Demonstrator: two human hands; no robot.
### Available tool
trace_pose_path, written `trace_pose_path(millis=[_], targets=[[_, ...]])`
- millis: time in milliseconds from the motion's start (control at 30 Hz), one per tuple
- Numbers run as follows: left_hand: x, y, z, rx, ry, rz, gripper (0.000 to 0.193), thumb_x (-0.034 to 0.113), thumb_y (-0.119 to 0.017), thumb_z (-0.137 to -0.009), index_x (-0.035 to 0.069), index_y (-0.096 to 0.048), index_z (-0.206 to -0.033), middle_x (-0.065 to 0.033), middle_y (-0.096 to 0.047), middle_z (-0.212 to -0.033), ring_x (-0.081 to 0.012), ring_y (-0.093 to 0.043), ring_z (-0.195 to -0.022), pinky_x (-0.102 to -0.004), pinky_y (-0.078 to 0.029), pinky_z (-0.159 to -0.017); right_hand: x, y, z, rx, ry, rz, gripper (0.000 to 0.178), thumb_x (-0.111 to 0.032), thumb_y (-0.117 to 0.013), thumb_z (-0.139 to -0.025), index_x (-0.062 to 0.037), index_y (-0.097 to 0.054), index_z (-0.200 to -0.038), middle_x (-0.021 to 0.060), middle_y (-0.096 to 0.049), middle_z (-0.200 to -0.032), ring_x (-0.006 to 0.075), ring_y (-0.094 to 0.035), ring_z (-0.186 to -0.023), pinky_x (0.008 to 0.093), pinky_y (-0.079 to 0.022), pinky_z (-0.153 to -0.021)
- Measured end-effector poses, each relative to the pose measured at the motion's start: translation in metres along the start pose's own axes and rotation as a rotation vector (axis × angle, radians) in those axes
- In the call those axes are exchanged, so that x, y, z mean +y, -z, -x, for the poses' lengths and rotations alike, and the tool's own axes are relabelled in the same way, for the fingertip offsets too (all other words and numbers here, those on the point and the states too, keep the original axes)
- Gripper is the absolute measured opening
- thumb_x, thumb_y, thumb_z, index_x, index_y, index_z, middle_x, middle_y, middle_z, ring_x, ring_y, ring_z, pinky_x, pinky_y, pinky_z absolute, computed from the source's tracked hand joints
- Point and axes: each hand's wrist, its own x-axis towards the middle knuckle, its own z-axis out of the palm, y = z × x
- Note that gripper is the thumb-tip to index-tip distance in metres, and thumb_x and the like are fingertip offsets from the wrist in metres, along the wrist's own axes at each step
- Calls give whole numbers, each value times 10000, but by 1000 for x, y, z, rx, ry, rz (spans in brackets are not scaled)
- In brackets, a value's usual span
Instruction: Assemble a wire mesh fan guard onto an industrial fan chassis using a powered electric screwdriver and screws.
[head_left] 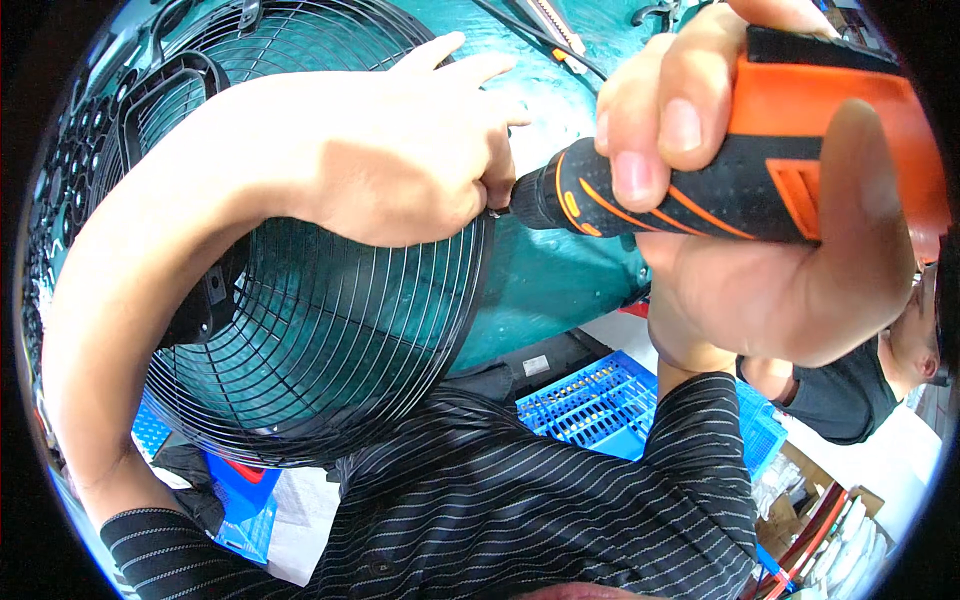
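Note:
A black wire fan guard [440,349] stands on edge in front of me, its round rim toward the right. My left hand [420,160] reaches across its top. The thumb and index finger close at the rim, while other fingers stretch out past it. In my right hand [720,200] is an orange and black power screwdriver [740,150], held level and pointing left. Its black nose [535,198] meets the rim right beside my left fingertips. A small piece there is mostly hidden by the fingers.
Below the guard lies a teal work surface [545,285], with a utility knife [560,38] at the back. Many black parts [75,170] sit at far left. Blue plastic crates [600,400] stand beneath the table edge. Another person in a dark shirt [845,400] is at right.

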Motion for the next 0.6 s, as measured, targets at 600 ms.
trace_pose_path(millis=[600], targets=[[1,16,-13,-323,101,-128,271,165,-526,-920,80,-634,-1154,-177,-580,-1205,-335,-462,-1284,-572,-164,-1182,23,-104,-45,624,37,416,487,-192,-617,-901,-5,-396,-1293,96,-523,-752,173,-525,-573,327,-463,-547]])
